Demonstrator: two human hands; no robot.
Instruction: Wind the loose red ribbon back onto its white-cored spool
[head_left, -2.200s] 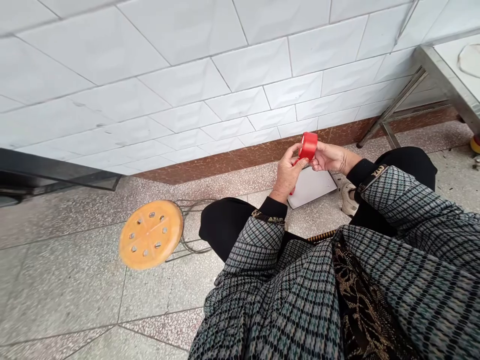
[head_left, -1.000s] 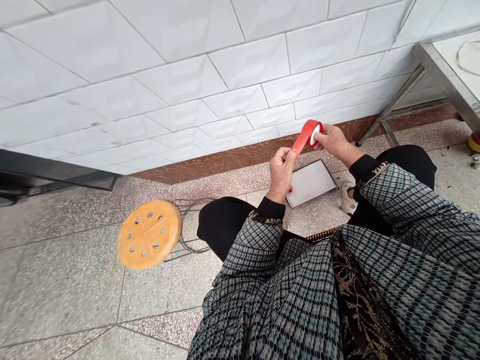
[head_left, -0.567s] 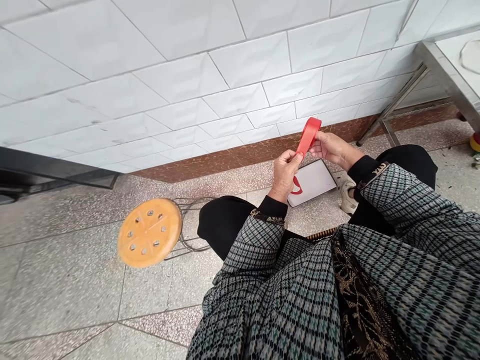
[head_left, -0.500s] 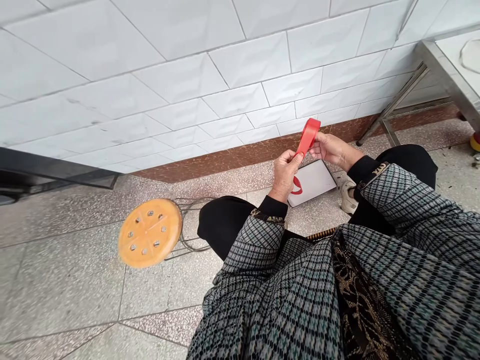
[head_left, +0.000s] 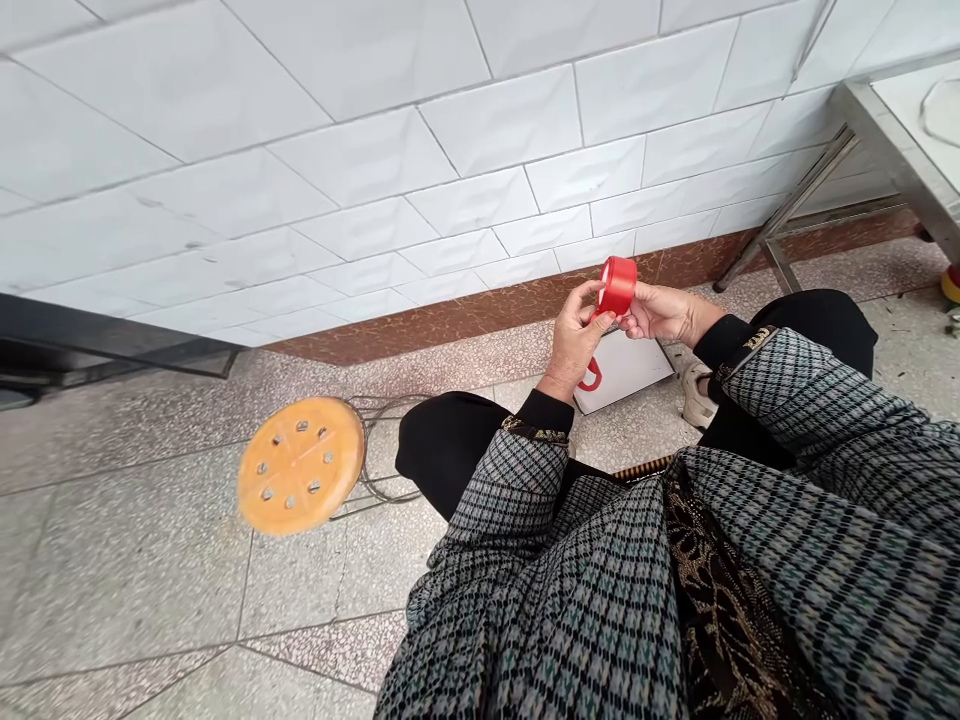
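A roll of glossy red ribbon with a pale core is held up between my two hands. My left hand is closed on the roll's left and lower side, thumb in front. From the right, my right hand has its fingers curled against the roll's lower right edge; its fingertips are partly hidden. Below them, a white flat board or box lid with a dark rim lies on the floor. A red loop shows at its left end, partly behind my left wrist; I cannot tell what it belongs to.
To the left stands a round orange stool with holes in its seat and wire legs. A metal-framed table is at the upper right. White wall tiles rise ahead. My bent knees flank the board, with a pale shoe beside it.
The ribbon roll has been lowered slightly and turned, so its round side and pale core now show. My left fingers have risen around its left side.
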